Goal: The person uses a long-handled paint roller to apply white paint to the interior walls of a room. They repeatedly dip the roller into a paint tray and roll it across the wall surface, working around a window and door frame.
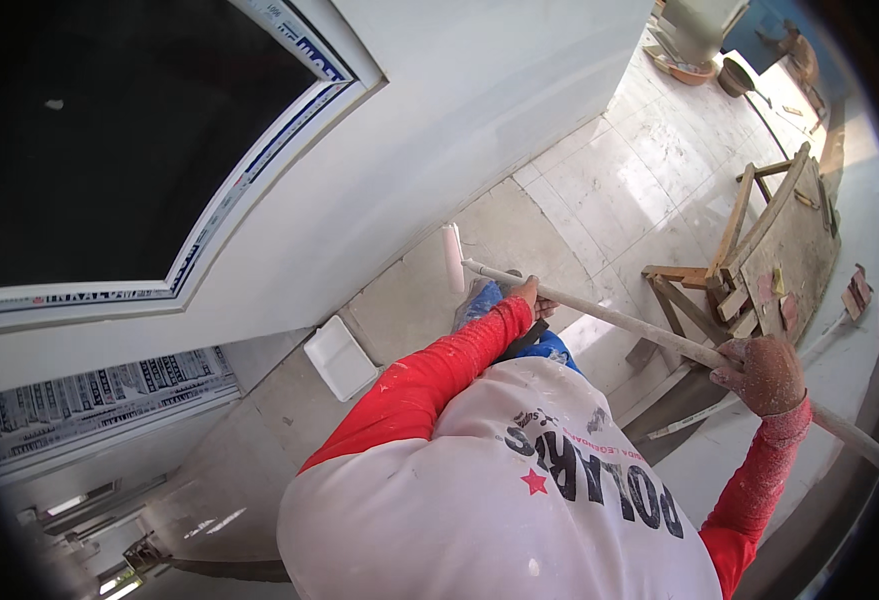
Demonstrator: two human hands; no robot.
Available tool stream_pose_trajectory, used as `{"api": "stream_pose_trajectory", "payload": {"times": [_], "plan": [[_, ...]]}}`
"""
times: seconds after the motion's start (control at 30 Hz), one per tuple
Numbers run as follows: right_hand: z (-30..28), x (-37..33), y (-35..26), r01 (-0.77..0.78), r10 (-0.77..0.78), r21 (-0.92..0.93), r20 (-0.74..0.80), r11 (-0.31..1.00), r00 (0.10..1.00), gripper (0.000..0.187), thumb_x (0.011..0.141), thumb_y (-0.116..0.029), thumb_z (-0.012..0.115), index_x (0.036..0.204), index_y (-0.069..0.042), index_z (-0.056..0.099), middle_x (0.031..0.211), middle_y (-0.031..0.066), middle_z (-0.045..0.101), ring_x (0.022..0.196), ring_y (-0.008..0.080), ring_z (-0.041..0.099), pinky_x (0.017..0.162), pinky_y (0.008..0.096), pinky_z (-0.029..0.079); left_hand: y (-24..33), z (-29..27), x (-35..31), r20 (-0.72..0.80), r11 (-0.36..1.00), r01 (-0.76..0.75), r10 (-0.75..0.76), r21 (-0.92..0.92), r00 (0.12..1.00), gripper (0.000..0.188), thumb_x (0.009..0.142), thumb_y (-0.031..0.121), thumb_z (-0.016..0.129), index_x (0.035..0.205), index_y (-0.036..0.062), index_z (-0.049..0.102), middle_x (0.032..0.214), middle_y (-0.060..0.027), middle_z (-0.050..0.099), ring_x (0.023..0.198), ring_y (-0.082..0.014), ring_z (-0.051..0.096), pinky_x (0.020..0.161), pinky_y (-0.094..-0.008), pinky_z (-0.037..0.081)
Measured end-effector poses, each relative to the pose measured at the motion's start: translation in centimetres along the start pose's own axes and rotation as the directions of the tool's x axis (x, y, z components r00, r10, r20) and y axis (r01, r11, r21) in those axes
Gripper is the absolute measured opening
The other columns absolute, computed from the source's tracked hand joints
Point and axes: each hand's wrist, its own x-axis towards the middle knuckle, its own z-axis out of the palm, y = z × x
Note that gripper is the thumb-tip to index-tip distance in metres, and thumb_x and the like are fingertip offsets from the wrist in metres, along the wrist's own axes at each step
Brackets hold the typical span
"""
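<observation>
A paint roller (453,258) with a pale pinkish-white sleeve hangs close to the white wall (499,90). Its long pole (629,324) runs from the roller toward the lower right. My left hand (528,297) grips the pole near the roller end, and part of the fingers is hidden. Farther back along the pole, my right hand (762,375) is wrapped round it. Pale paint specks cover the right hand and both red sleeves. On the floor by the foot of the wall lies a white rectangular paint tray (341,358), left of my left arm.
A dark window (129,140) with a taped frame is set in the wall. At right stands a wooden workbench (774,250) with wood scraps and tools on it. Basins (692,73) sit on the tiled floor (619,190) at the far right, near another person (797,52).
</observation>
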Motion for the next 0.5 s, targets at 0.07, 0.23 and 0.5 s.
{"api": "stream_pose_trajectory", "payload": {"times": [0.07, 0.23, 0.5], "plan": [[0.3, 0.2, -0.1, 0.131, -0.131, -0.063, 0.000, 0.989, 0.991, 0.028, 0.070, -0.029, 0.074, 0.092, -0.012, 0.073, 0.073, 0.0111, 0.067, 0.071, 0.0300, 0.064, 0.070, 0.0415, 0.048, -1.4, -2.8, -2.3, -0.054, 0.985, -0.080, 0.072, -0.153, 0.996, 0.038, 0.099, 0.039, 0.039, 0.100, 0.0041, 0.052, 0.089, -0.0156, 0.066, 0.076, -0.0276, 0.067, 0.064, -0.0413, 0.056], [2.1, 3.5, -2.6, 0.303, -0.307, 0.057, 0.080, 0.951, 0.948, 0.028, 0.074, -0.025, 0.072, 0.095, -0.007, 0.072, 0.073, 0.0139, 0.065, 0.067, 0.0302, 0.064, 0.067, 0.0407, 0.048, -0.6, -12.5, -10.8, -0.118, 0.905, -0.219, 0.188, -0.364, 0.975, 0.044, 0.095, 0.045, 0.043, 0.103, 0.0027, 0.053, 0.090, -0.0183, 0.067, 0.079, -0.0298, 0.069, 0.066, -0.0426, 0.056], [11.4, 4.4, -10.8, 0.570, -0.619, 0.251, 0.213, 0.782, 0.756, 0.036, 0.080, -0.042, 0.067, 0.096, -0.009, 0.069, 0.073, 0.0140, 0.066, 0.070, 0.0339, 0.064, 0.066, 0.0437, 0.049, -6.5, -27.7, -20.8, -0.664, 0.551, -0.688, 0.290, -0.472, 0.689, 0.035, 0.094, 0.039, 0.051, 0.101, 0.0048, 0.047, 0.080, -0.0116, 0.062, 0.075, -0.0296, 0.065, 0.071, -0.0444, 0.057]]}}
